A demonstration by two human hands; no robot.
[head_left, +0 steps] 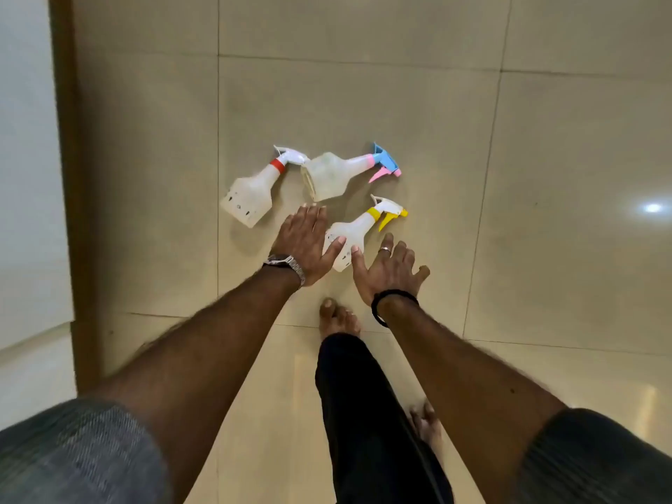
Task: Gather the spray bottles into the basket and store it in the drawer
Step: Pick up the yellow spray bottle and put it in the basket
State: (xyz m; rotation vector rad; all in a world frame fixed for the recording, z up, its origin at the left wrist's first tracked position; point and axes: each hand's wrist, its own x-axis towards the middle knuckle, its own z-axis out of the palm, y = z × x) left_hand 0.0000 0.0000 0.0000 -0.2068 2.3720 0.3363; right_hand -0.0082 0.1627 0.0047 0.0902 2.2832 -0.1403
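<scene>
Three translucent spray bottles lie on their sides on the tiled floor. The red-collared bottle (252,192) is at the left, the blue-and-pink-headed bottle (332,172) is in the middle, and the yellow-headed bottle (358,227) is nearest me. My left hand (305,241) hovers flat with fingers spread just left of the yellow-headed bottle, its thumb over the bottle's base. My right hand (389,267) is spread open right of that base, with the thumb at its edge. Neither hand grips anything. No basket or drawer is in view.
A brown wooden edge (67,176) with a pale panel (25,158) runs along the left side. My bare feet (338,316) and a dark trouser leg (363,412) are below the hands. Beige floor tiles (545,158) stretch to the right and beyond the bottles.
</scene>
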